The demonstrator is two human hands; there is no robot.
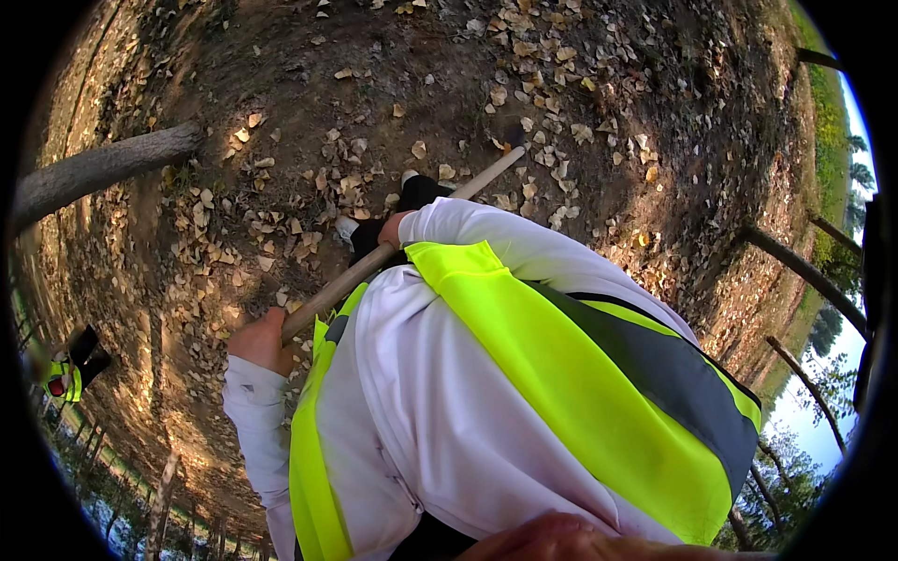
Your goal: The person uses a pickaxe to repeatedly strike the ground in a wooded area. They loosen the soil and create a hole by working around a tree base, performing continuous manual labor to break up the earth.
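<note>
A long wooden tool handle (pixel 351 280) runs slantwise across the front of my body, from lower left to upper right. My left hand (pixel 262 341) is wrapped round its near end. Farther along, my right hand (pixel 393 229) grips the shaft, partly hidden by my white sleeve (pixel 505 229). At the far end a small dark tool head (pixel 514 136) rests on or just over the leafy soil; its exact shape is hard to make out. My dark-trousered legs (pixel 421 192) and light-toed shoes (pixel 347 228) show beside the shaft.
Dry leaves (pixel 561 178) are strewn over brown earth (pixel 374 93). A tree trunk (pixel 112 168) stands at left, and thinner trunks (pixel 809 271) rise at right. Another person (pixel 70 369) in a yellow vest is far off at left. My bright vest (pixel 561 383) covers much of the lower view.
</note>
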